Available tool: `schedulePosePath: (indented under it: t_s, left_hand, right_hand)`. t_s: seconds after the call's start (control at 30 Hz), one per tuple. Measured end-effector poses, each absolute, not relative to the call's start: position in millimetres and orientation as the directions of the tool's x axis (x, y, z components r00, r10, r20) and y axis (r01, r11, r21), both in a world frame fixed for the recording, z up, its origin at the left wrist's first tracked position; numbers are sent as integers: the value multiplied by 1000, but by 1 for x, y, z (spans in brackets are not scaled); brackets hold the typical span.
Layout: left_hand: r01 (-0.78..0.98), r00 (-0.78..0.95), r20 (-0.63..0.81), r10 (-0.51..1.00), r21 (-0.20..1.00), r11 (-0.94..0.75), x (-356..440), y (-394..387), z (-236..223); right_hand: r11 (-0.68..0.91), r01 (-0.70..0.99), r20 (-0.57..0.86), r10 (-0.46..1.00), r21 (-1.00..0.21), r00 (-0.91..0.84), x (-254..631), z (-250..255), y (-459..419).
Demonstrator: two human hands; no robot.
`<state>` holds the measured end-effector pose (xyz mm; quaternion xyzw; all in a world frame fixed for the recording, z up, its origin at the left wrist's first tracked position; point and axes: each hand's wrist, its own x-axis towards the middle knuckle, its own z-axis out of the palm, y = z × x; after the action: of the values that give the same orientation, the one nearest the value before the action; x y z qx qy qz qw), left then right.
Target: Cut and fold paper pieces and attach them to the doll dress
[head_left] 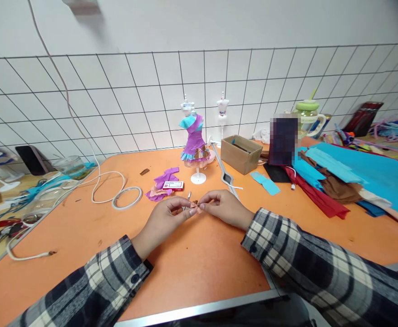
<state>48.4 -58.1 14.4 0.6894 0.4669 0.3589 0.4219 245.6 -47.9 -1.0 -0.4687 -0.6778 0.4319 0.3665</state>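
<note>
My left hand and my right hand meet over the middle of the orange table. Between their pinched fingertips is a small peach and brown paper bow. A thin metal tool, perhaps tweezers, pokes up from the fingers of my left hand. Just behind the hands stands a small mannequin in a purple and blue paper dress on a white stand. Both sleeves are plaid.
Purple paper scraps and a small red card lie behind my left hand, beside a tape ring and a white cable. A cardboard box, a bare mannequin, blue, red and brown sheets and a green-lidded jug fill the right.
</note>
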Motion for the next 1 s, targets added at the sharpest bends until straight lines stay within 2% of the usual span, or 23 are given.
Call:
schedulePosePath:
  t_s: [0.17,0.33,0.5,0.57,0.7,0.83,1.0]
  left_hand:
    - [372,292,117,949,900,-226,47,-57,15]
    - [313,334,65,940,933,-176,45,-57,16]
    - [300,381,43,924,939,-168,45,-58,16]
    - [309,371,37,928,937,-161,45,-57,15]
    - [341,382,33,923,924,-175,45,-56,11]
    - [326,415,52,908,924,-201,47,-56,11]
    - [257,429,46,902,951,-171,47,-59,14]
  right_hand:
    - [100,254,10,943,-962,-333,243,3,-52]
    - [76,245,-25,923,-966,-385,244,3,-53]
    - [243,373,96,924,-896,-370,247,4,-52]
    - [281,367,144,923,-887,-358,246,6,-53]
    - [278,330,170,932,-902,-321,243,7,-55]
    - [219,362,111,949,-906,-296,241,5,-55]
    - [165,274,70,943,-948,-325,242,0,-52]
